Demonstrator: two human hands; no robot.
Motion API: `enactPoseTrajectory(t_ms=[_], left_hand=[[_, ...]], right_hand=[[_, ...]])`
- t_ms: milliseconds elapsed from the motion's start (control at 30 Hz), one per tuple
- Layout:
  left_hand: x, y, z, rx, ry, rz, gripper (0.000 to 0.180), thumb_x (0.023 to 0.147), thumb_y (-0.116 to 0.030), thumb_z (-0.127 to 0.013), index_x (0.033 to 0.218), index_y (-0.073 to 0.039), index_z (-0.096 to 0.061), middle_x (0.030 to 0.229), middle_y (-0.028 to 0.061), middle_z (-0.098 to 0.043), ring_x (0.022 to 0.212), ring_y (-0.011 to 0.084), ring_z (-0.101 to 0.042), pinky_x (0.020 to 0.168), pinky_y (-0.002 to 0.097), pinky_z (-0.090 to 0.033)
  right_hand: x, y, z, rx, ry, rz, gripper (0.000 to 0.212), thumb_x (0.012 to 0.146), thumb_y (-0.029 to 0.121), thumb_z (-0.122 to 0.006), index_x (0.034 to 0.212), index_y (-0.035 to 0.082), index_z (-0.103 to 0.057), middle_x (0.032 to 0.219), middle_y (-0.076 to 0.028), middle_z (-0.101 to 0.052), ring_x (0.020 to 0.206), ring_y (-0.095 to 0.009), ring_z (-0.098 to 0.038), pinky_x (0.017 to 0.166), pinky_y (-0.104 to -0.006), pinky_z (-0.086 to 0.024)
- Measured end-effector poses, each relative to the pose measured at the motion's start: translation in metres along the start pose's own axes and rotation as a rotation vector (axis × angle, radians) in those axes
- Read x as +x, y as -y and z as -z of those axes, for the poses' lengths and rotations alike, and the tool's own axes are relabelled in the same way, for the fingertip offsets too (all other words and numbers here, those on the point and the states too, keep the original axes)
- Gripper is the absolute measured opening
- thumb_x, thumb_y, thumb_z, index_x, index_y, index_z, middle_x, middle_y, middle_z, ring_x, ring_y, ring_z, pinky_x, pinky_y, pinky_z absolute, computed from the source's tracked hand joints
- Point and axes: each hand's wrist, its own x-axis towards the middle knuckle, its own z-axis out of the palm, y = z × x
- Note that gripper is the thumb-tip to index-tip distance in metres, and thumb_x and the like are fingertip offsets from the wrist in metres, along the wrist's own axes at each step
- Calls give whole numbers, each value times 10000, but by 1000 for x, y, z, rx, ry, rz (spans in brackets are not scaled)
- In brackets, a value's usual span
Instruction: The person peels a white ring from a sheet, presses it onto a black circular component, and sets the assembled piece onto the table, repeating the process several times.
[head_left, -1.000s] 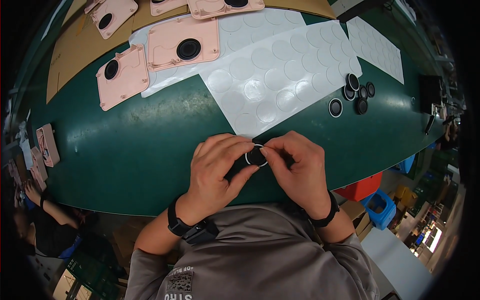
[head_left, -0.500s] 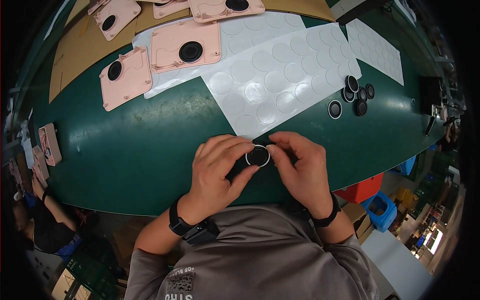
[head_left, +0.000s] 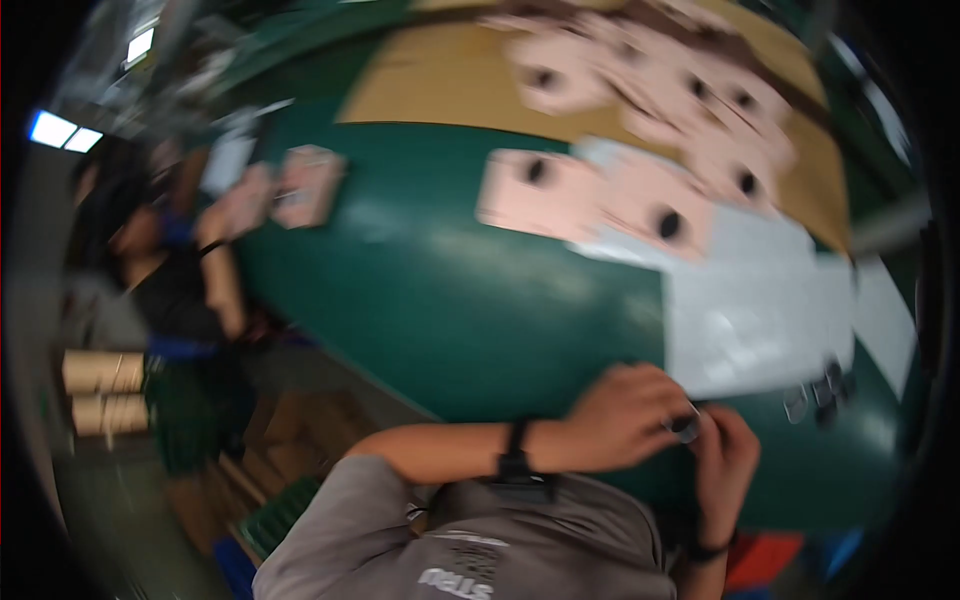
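Note:
My left hand (head_left: 628, 418) pinches a small round black disc with a pale rim (head_left: 683, 428) between thumb and fingers, low over the green table. My right hand (head_left: 726, 455) meets the disc at its right side, its fingertips closed at the rim. Motion smears the picture, so the exact finger contact is hard to see. Just beyond my hands lies a glossy white sheet (head_left: 755, 330); its outlined circles are blurred now. To the right, several loose black discs (head_left: 828, 392) lie in a small cluster.
Pink plastic housings with black round centres (head_left: 535, 205) lie beyond the sheet and on brown cardboard (head_left: 430, 85). Another white sheet (head_left: 888, 325) is at the far right. At the left, another person (head_left: 165, 270) reaches toward pink parts (head_left: 308, 187) on the green table (head_left: 420, 290).
The view has swung left, so my hands and the table's things appear further right and the other person shows more fully. The disc remains between my hands.

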Motion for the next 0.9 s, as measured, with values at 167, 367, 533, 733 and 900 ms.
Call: enactPoseTrajectory(t_ms=[167, 367, 533, 733, 900], left_hand=[[-15, 16, -8, 16, 14, -93, 394, 880, -237, -815, 1216, -126, -642, 1204, 61, -654, 1176, 316, -610, 942, 460, -462], [-22, 2, -16, 33, -42, -56, 337, 896, -212, -794, 1179, -110, -642, 1195, 82, -650, 1177, 317, -599, 952, 462, -448], [-17, -1, -17, -36, -47, -56, 310, 901, -211, -778, 1163, -109, -649, 1197, 76, -655, 1170, 321, -602, 952, 472, -444], [0, -3, 18, 82, -7, -34, 358, 835, -246, -848, 1122, -85, -706, 1081, 113, -746, 1016, 374, -709, 834, 501, -563], [-3, -4, 24, 189, 63, -15, 493, 768, -151, -921, 1219, -72, -739, 1192, 130, -755, 1098, 354, -702, 942, 453, -549]], right_hand=[[-3, 8, 6, -157, 104, 99, 232, 1076, 158, -647, 1011, -52, -719, 817, -30, -681, 704, -94, -586, 623, -255, -480], [-6, 16, -1, -87, 90, 75, 297, 1079, 231, -668, 1036, -52, -749, 778, -67, -698, 670, -137, -595, 636, -290, -490], [3, -6, 15, -139, 128, 13, 242, 1068, 180, -657, 1047, -47, -737, 843, -90, -701, 723, -175, -629, 669, -315, -512], [4, 19, -9, -192, 100, 228, 145, 958, 55, -712, 1077, -14, -758, 803, -141, -647, 692, -224, -621, 636, -343, -479], [1, 19, -1, -76, 137, 159, 274, 897, 6, -809, 1164, -4, -744, 891, -67, -646, 761, -166, -649, 689, -277, -524]])
